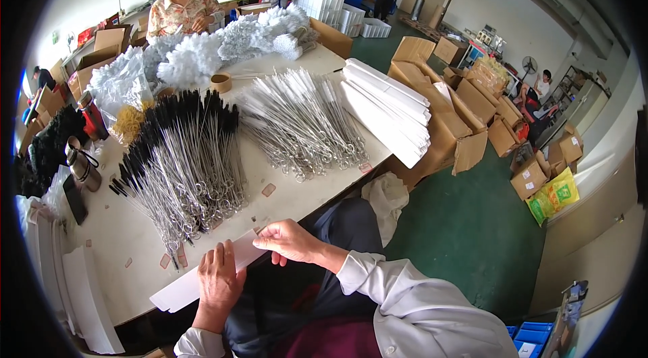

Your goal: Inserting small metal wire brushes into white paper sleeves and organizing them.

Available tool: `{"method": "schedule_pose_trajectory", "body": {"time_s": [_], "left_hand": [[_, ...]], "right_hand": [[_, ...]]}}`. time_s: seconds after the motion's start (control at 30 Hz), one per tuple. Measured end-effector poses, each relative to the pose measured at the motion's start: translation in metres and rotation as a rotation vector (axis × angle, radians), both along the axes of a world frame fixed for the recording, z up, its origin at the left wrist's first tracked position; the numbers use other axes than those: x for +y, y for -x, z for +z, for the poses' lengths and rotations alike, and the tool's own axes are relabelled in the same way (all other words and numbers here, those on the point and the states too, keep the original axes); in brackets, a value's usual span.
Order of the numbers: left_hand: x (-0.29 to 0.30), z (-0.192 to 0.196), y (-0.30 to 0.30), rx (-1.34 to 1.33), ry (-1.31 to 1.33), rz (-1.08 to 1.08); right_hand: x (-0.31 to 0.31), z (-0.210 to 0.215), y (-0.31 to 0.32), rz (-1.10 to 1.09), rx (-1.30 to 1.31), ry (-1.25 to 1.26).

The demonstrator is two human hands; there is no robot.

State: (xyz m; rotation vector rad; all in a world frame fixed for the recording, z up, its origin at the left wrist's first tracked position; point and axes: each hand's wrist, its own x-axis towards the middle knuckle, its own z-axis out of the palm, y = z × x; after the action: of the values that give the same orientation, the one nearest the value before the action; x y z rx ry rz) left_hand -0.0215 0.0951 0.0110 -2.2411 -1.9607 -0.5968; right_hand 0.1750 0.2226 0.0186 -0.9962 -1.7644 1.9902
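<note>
- Green floor (pixel 459 236) lies past the right edge of your pale table (pixel 111 223), a cardboard box (pixel 437 105) standing close by that edge.
- Your white strip (pixel 181 292) is at the near edge, seemingly jutting past it above your lap.
- Your left hand (pixel 219 275) lies across the strip, fingers nearly straight and together; whether the thumb grips underneath, you cannot tell.
- Your right hand (pixel 290 240) is curled, thumb and forefinger seemingly pinching the strip's right end.
- To work this strip neatly, best press evenly with the left fingers and line up its long edges.
- Mind the black-tipped brushes (pixel 192 162): their lowest ends reach just beside the strip. Bare tabletop toward the near-left corner gives more room.
</note>
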Motion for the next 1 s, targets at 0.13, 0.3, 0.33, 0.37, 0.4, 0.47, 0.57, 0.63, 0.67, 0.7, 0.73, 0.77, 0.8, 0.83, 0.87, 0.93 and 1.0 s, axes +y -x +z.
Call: {"method": "schedule_pose_trajectory", "body": {"time_s": [0.13,0.3,0.33,0.37,0.4,0.47,0.57,0.63,0.67,0.7,0.73,0.77,0.8,0.83,0.87,0.93,1.0], "left_hand": [[-0.002,-0.001,0.003,0.006,-0.009,-0.012],[0.000,0.000,0.003,0.004,0.021,-0.035],[0.000,0.000,0.004,0.004,0.023,-0.035],[0.001,-0.001,0.004,0.007,0.009,-0.050],[0.001,-0.001,0.005,0.010,-0.005,-0.065],[0.001,0.002,0.002,0.001,0.022,-0.052],[0.003,0.004,-0.001,-0.004,0.029,-0.038],[0.004,0.005,-0.003,-0.001,0.009,-0.038],[0.005,0.005,-0.004,-0.007,0.021,-0.048],[0.006,0.005,-0.004,-0.014,0.032,-0.058],[0.006,0.002,-0.004,-0.014,0.032,-0.056],[0.006,-0.002,-0.002,-0.036,0.045,-0.053],[0.005,-0.004,-0.002,-0.058,0.058,-0.050],[0.006,-0.003,-0.002,-0.059,0.057,-0.051],[0.007,-0.001,-0.002,-0.040,0.013,-0.079],[0.008,0.002,-0.002,-0.021,-0.030,-0.105],[0.008,0.004,-0.002,-0.023,-0.032,-0.119]], "right_hand": [[-0.003,0.003,0.001,-0.013,0.007,0.117],[0.004,-0.002,-0.005,-0.005,0.039,0.236],[0.003,-0.002,-0.005,-0.003,0.047,0.267],[0.001,-0.003,-0.004,-0.004,0.047,0.270],[-0.002,-0.004,-0.001,0.016,0.026,0.192],[-0.003,-0.005,-0.001,0.032,0.005,0.116],[0.001,-0.003,-0.003,-0.026,0.055,0.267],[-0.002,-0.008,-0.001,-0.012,0.045,0.257],[-0.003,-0.009,0.000,0.002,0.034,0.245],[-0.003,-0.009,-0.001,0.002,0.034,0.245],[-0.003,-0.008,-0.001,0.006,0.037,0.245],[-0.004,-0.007,-0.001,0.010,0.041,0.244],[-0.004,-0.006,0.000,0.013,0.040,0.243],[-0.004,-0.004,-0.001,0.011,0.043,0.243],[-0.003,-0.003,-0.002,0.010,0.047,0.244],[0.000,-0.003,-0.004,0.020,0.043,0.276],[0.000,-0.004,-0.004,0.030,0.040,0.310]]}}
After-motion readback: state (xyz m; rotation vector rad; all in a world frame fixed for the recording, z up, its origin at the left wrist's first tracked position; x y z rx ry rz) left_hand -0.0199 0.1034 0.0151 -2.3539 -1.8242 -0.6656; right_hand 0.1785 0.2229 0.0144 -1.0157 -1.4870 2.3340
